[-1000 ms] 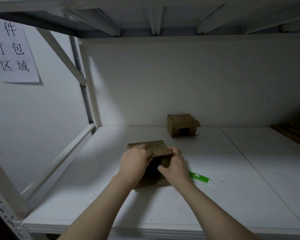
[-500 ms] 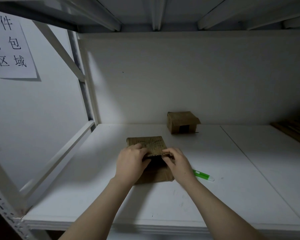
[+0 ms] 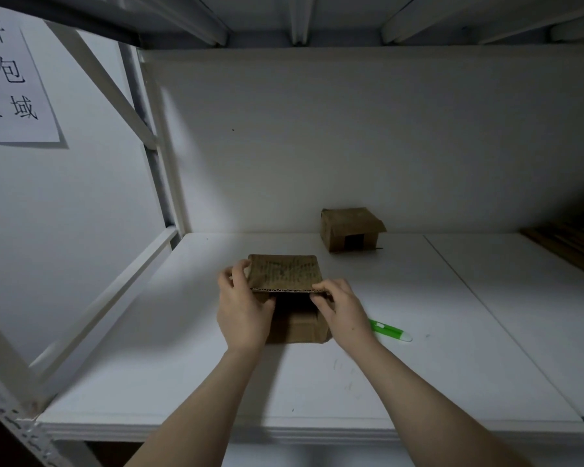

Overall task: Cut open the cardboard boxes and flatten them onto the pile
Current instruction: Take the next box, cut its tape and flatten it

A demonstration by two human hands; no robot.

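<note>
White shelf (image 3: 182, 382) | left hand (image 3: 241, 311) grips box (image 3: 297, 328) at its left side | raised flap (image 3: 285, 273), free edge running left-right, between both hands | right hand (image 3: 344, 311) pinches flap's right corner | green cutter (image 3: 390, 330) just right | pile (image 3: 570, 244) far right, right hand nearer

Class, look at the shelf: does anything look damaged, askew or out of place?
The far box looks battered: a flap juts out on its right and a dark hole gapes in its front. Nothing is spilled.
</note>
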